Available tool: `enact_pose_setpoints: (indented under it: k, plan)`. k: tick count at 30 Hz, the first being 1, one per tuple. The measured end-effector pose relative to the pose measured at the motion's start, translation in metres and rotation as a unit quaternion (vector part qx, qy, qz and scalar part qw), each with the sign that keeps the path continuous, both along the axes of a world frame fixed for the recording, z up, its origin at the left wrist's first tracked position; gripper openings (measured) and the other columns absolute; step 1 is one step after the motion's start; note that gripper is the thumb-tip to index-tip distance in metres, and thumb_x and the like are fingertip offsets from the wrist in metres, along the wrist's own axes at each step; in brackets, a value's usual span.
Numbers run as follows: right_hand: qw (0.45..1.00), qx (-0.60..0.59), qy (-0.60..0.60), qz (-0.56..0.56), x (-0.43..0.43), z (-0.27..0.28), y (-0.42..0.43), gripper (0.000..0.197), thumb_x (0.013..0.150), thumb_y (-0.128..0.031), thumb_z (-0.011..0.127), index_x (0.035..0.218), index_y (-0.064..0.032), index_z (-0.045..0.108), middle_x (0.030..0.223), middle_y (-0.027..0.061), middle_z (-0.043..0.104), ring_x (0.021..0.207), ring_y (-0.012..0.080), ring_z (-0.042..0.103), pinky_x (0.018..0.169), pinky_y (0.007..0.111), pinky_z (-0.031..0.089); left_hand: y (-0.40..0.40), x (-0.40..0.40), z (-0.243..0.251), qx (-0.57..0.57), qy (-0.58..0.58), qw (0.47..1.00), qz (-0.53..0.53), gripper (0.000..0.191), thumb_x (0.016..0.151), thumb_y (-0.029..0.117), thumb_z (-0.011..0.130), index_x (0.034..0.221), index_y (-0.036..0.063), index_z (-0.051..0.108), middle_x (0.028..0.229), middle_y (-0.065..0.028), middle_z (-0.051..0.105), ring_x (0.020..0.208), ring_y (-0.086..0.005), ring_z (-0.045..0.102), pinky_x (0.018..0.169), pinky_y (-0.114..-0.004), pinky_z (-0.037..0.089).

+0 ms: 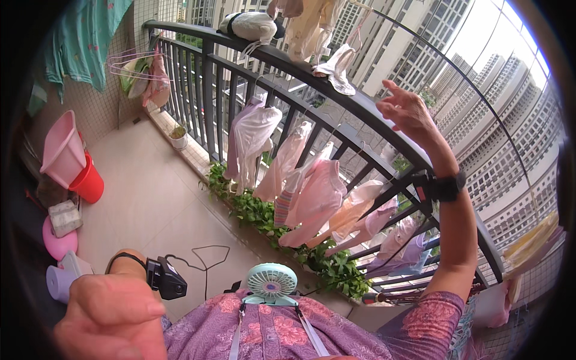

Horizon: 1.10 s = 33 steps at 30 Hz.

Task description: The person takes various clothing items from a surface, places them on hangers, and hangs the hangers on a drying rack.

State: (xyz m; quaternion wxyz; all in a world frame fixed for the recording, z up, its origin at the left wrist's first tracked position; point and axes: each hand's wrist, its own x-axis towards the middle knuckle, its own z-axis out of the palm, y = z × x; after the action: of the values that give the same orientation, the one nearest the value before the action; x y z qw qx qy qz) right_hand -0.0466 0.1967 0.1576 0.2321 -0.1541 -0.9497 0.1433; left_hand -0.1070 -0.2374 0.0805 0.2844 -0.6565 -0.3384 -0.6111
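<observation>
My right hand (407, 110) is raised near the dark metal balcony railing (288, 60), fingers apart and nothing in them. To its left, a white cloth garment (339, 67) lies over the top rail, below a pink hanger. Close to the camera at lower left is my left hand (112, 310), its fingers curled; whether anything is inside is hidden. On the railing's inner side hang small garments, among them a pink top (317, 193) and a white garment (256, 130). A black-and-white stuffed item (252, 27) rests on the top rail.
A mint portable fan (271, 281) hangs at my chest. Leafy plants (261, 213) line the railing's foot, with a white flowerpot (178, 137) further along. At left are a pink basin (64, 148) and a red bucket (90, 180). Teal clothing (83, 45) hangs upper left.
</observation>
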Motion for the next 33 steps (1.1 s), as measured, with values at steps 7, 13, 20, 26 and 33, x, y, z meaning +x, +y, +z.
enact_pose_setpoints:
  k: [7, 13, 20, 26, 33]
  plan:
    - [0.941, -0.214, 0.251, -0.077, -0.146, 0.008, 0.072, 0.097, 0.074, -0.053, 0.061, 0.136, 0.0084, 0.018, 0.134, 0.0248, 0.032, 0.123, 0.0323, 0.037, 0.084, 0.043, 0.047, 0.162, -0.133, -0.017, -0.131, -0.043, 0.99, 0.035, 0.023, 0.071, -0.01, 0.055, 0.092, -0.0047, 0.06, 0.077, -0.0158, 0.061, 0.063, -0.021, 0.06, 0.056, -0.028, 0.049]
    - [0.939, -0.28, 0.193, -0.043, -0.187, 0.014, 0.1, 0.06, 0.075, -0.035, 0.062, 0.117, 0.0043, 0.046, 0.122, 0.0211, 0.046, 0.115, 0.0342, 0.043, 0.085, 0.054, 0.041, 0.376, -0.243, -0.009, -0.249, -0.218, 0.942, -0.056, 0.016, 0.082, 0.006, 0.054, 0.092, -0.007, 0.058, 0.085, -0.014, 0.063, 0.079, -0.0124, 0.058, 0.072, -0.025, 0.046]
    - [0.916, -0.322, 0.2, -0.134, -0.219, 0.006, 0.118, 0.019, 0.081, -0.01, 0.05, 0.077, 0.0054, 0.059, 0.075, 0.0111, 0.055, 0.067, 0.0205, 0.057, 0.051, 0.037, 0.056, 0.508, -0.324, -0.003, -0.236, -0.208, 0.929, 0.195, 0.021, 0.08, 0.017, 0.051, 0.082, -0.0024, 0.059, 0.077, -0.0221, 0.059, 0.075, -0.0353, 0.059, 0.068, -0.041, 0.045]
    - [0.929, -0.106, 0.295, -0.194, -0.211, 0.033, 0.104, 0.025, 0.085, -0.016, 0.045, 0.076, 0.0008, 0.062, 0.071, 0.0149, 0.061, 0.065, 0.0233, 0.063, 0.053, 0.034, 0.053, 0.522, -0.354, 0.003, -0.07, -0.326, 0.943, 0.022, 0.016, 0.079, 0.012, 0.053, 0.073, -0.0024, 0.057, 0.064, -0.0167, 0.057, 0.057, -0.027, 0.054, 0.059, -0.034, 0.042]
    - [0.918, 0.021, 0.266, -0.295, -0.143, 0.031, 0.046, 0.026, 0.086, -0.017, 0.045, 0.075, 0.001, 0.06, 0.063, 0.0072, 0.052, 0.058, 0.0139, 0.047, 0.052, 0.03, 0.037, 0.391, -0.322, -0.002, -0.281, -0.358, 0.857, -0.241, 0.026, 0.084, 0.023, 0.062, 0.084, -0.0024, 0.059, 0.071, -0.0028, 0.057, 0.061, -0.0078, 0.054, 0.051, -0.024, 0.054]
